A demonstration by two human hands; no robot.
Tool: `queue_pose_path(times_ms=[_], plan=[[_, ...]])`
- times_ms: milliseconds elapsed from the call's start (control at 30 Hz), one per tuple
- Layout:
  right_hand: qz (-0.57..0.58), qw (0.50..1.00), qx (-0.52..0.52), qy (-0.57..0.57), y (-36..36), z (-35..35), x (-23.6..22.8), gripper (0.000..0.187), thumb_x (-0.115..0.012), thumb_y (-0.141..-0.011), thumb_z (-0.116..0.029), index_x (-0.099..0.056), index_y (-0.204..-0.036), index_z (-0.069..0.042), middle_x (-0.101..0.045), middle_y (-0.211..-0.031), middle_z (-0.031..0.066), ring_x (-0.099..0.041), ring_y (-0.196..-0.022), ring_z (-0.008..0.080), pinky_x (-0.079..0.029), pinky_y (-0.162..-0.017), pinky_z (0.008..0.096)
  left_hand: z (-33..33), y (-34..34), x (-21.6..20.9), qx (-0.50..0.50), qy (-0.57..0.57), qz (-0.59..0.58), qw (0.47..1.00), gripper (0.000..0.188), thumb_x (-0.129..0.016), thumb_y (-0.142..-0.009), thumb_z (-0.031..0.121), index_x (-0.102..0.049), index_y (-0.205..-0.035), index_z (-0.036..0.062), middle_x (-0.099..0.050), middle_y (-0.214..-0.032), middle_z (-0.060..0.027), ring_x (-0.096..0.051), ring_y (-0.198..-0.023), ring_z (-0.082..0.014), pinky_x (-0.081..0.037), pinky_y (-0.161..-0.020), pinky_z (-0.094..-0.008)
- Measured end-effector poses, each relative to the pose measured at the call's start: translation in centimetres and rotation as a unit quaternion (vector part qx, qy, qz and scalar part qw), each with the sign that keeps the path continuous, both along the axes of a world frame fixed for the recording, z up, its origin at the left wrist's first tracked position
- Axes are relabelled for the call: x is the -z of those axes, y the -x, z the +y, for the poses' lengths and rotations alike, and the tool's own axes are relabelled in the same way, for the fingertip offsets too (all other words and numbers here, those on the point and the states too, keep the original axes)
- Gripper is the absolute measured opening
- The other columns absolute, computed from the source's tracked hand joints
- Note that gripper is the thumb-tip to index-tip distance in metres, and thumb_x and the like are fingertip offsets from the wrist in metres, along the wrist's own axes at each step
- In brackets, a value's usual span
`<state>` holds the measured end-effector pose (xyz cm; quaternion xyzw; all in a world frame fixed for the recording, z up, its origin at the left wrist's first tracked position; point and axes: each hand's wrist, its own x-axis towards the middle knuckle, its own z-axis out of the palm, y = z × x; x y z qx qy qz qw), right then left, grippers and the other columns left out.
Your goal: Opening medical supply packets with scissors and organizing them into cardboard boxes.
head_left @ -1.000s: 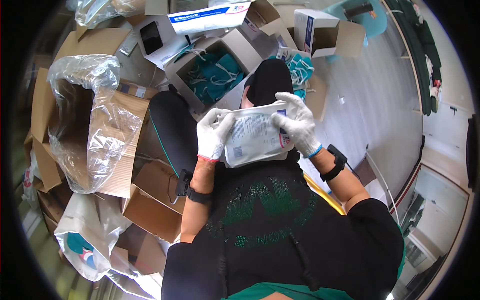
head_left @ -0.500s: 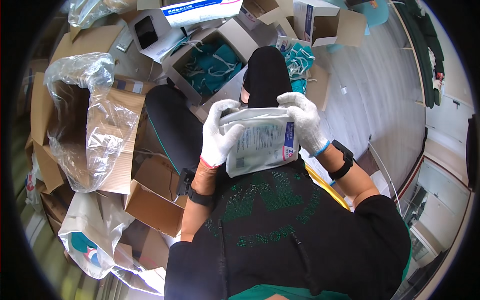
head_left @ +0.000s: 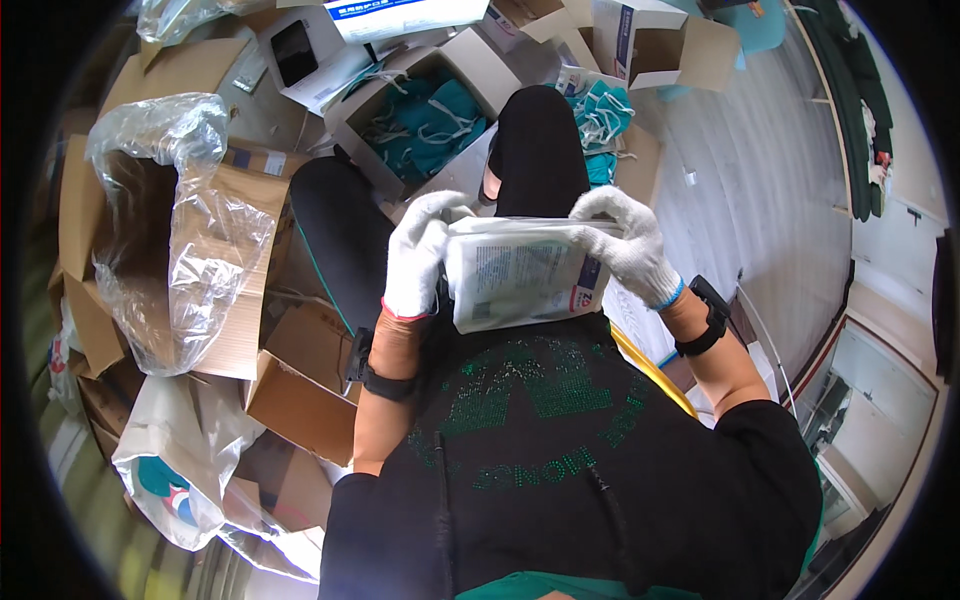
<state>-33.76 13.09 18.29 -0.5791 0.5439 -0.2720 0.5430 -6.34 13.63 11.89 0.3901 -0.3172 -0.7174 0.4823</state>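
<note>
In front of my chest is a stack of flat, translucent white plastic packets [head_left: 520,285] with printing and a blue strip at the right. My left hand [head_left: 418,255], in a white knitted glove, closes around the stack's upper left corner and side. My right hand [head_left: 632,248], gloved the same way, pinches the upper right edge with its fingers curled over the top. How many packets lie in the stack I cannot tell. Beyond my knees stands an open carton [head_left: 480,75] full of teal masks [head_left: 425,125] with white straps.
More teal masks [head_left: 605,115] lie beyond my right knee. At left stands an open brown box [head_left: 235,300] lined with clear plastic [head_left: 205,290], near a smaller open carton [head_left: 305,405] and a white sack [head_left: 175,440]. A phone [head_left: 293,52] rests on a white box. Grey floor [head_left: 740,170] extends right.
My left hand has shifted outward to the stack's left edge; its thumb no longer lies across the front. My right hand has moved slightly right, its fingers now curled over the top edge.
</note>
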Motion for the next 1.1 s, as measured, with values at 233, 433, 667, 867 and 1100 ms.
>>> queue_pose_path(times_ms=[233,433,667,867,1100], plan=[[-0.036,0.998,0.037,-0.035,0.7,0.8,0.5,0.026,-0.074,-0.085,-0.022,-0.061,-0.101,-0.005,-0.062,-0.093,0.0022,-0.058,-0.089,0.0103,-0.05,-0.084,0.0274,1.6,-1.3,1.0,-0.003,0.008,0.014,1.0,0.018,-0.067,-0.088,0.008,-0.063,-0.104,0.0004,-0.065,-0.106,-0.0082,-0.06,-0.096,-0.0151,-0.047,-0.086,-0.0298],[-0.049,0.997,0.027,-0.053,0.4,0.4,0.4,0.024,-0.07,-0.087,-0.014,-0.063,-0.107,-0.003,-0.064,-0.097,0.0034,-0.059,-0.093,0.0116,-0.05,-0.086,0.028,0.3,-0.5,0.5,0.009,0.039,0.067,0.997,0.016,-0.073,-0.084,0.011,-0.063,-0.094,0.0043,-0.063,-0.107,-0.0108,-0.06,-0.086,-0.0159,-0.049,-0.074,-0.0274],[-0.096,0.993,-0.029,-0.068,0.4,-0.3,-0.2,0.022,-0.066,-0.09,-0.012,-0.066,-0.107,0.001,-0.064,-0.096,0.0035,-0.06,-0.092,0.0122,-0.05,-0.086,0.028,-0.3,0.0,1.6,0.0,0.055,0.057,0.997,0.025,-0.074,-0.084,0.018,-0.062,-0.103,0.0046,-0.064,-0.109,-0.0135,-0.063,-0.094,-0.0215,-0.05,-0.085,-0.0348],[-0.038,0.99,-0.095,-0.093,1.2,-1.3,0.4,0.024,-0.061,-0.093,-0.019,-0.067,-0.104,0.002,-0.064,-0.095,0.0031,-0.059,-0.087,0.011,-0.049,-0.08,0.0269,-1.2,1.4,-0.5,0.129,0.024,0.063,0.989,0.047,-0.072,-0.084,0.037,-0.062,-0.113,0.0019,-0.063,-0.119,-0.0186,-0.061,-0.112,-0.0281,-0.047,-0.097,-0.0408],[0.003,0.989,-0.119,-0.082,1.4,-1.7,1.5,0.024,-0.061,-0.093,-0.019,-0.067,-0.104,0.001,-0.064,-0.09,0.0042,-0.06,-0.084,0.0127,-0.05,-0.078,0.0277,-0.6,3.2,2.0,0.008,0.028,0.077,0.997,0.015,-0.065,-0.09,0.015,-0.065,-0.089,-0.0002,-0.067,-0.091,-0.008,-0.061,-0.083,-0.0153,-0.049,-0.079,-0.0299]])
